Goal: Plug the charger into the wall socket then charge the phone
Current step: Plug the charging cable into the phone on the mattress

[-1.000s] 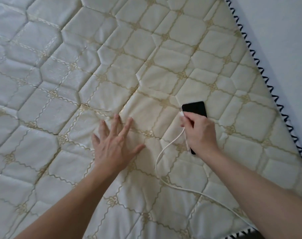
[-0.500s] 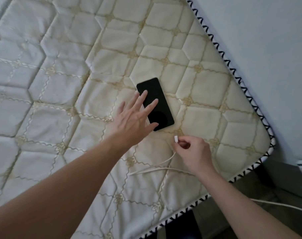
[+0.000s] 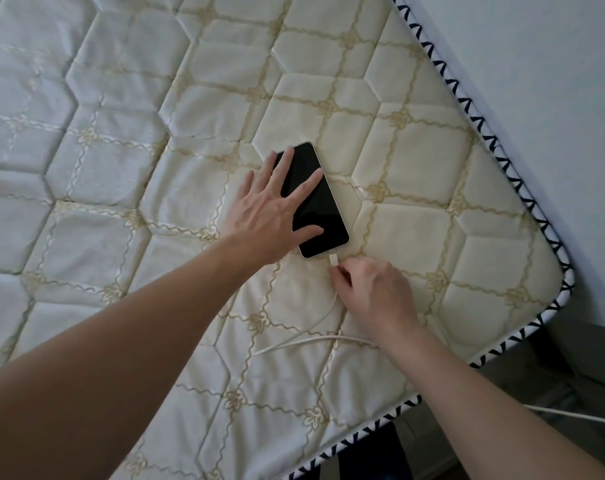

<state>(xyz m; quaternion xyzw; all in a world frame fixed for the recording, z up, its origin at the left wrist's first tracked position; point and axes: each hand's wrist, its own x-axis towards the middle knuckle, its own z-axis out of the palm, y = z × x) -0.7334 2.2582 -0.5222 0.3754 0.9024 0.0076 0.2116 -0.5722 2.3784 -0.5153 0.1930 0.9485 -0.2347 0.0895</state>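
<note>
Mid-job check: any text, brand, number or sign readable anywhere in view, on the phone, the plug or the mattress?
None readable.
Phone: screen black, no text or charging icon showing.
Cable plug: plain white, no marking visible.
Mattress: only quilted gold pattern and zigzag edge trim, no label in view.

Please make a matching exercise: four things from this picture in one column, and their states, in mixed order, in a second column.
1. phone
2. left hand
3. right hand
4. cable

A. pinches the white plug at the phone's lower edge
B. lies flat, screen dark
C. trails across the mattress
D. spread flat, fingers on the screen

Pairs: 1-B, 2-D, 3-A, 4-C
</note>
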